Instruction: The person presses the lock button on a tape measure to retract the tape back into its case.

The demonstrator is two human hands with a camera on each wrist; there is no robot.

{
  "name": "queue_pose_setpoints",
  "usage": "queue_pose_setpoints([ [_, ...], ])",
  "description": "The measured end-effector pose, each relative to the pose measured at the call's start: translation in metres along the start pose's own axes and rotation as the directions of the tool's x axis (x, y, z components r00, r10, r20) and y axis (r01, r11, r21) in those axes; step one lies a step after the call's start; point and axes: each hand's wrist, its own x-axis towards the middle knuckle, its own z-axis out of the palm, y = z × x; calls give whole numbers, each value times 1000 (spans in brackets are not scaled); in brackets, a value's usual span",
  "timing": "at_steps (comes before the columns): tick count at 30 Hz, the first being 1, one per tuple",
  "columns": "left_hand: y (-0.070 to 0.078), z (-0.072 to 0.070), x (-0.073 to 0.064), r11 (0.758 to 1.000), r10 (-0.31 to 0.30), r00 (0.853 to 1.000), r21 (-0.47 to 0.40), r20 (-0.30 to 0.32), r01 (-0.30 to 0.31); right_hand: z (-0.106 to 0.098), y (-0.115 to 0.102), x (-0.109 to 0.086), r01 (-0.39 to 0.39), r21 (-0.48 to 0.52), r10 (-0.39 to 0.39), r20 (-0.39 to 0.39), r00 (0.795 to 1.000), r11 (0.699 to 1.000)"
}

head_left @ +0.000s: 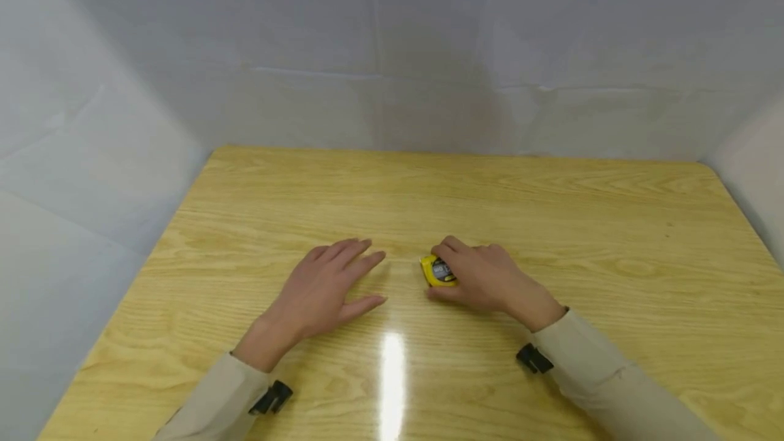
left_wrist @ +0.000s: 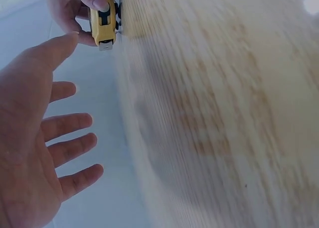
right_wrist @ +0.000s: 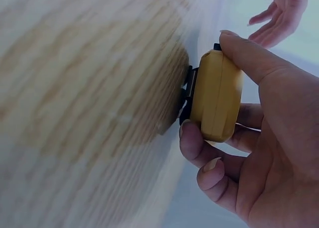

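A yellow tape measure [head_left: 438,271] with a dark label sits close over the table, near its middle. My right hand [head_left: 484,278] grips it, the thumb along the near side and the fingers curled round the far side. In the right wrist view the yellow case [right_wrist: 217,96] shows its edge, with a black clip on the side towards the table. The tape's metal end [left_wrist: 105,46] peeks out of the case in the left wrist view. To the left, my left hand [head_left: 324,284] hovers with its fingers spread and holds nothing; its fingertips point towards the tape measure.
The light wood table [head_left: 306,203] stretches away to a grey-white sheeted wall [head_left: 306,107] at the back. More pale sheeting [head_left: 79,128] hangs at the left. A bright reflection lies on the tabletop between the forearms. Each sleeve has a black strap at the wrist.
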Motion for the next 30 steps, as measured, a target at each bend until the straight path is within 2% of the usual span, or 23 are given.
queue_pose_setpoints([
  [10, -3, 1, 0, 1000, 13, 1000, 20, -1, -13, -1, -1, 0, -23, 15, 23, 0, 1000, 1000],
  [18, -8, 2, 1, 1000, -6, 1000, 21, 16, 5, -2, 3, -4, -69, 86, 64, 53, 997, 994],
  [23, -14, 3, -1, 999, -33, 999, 36, 25, 32, -4, 19, -11, -30, 104, 27, 24, 999, 994],
  [30, -29, -1, -4, 997, -66, 998, 42, 3, 65, -15, 59, -31, -24, 13, 25, -98, 995, 1000],
])
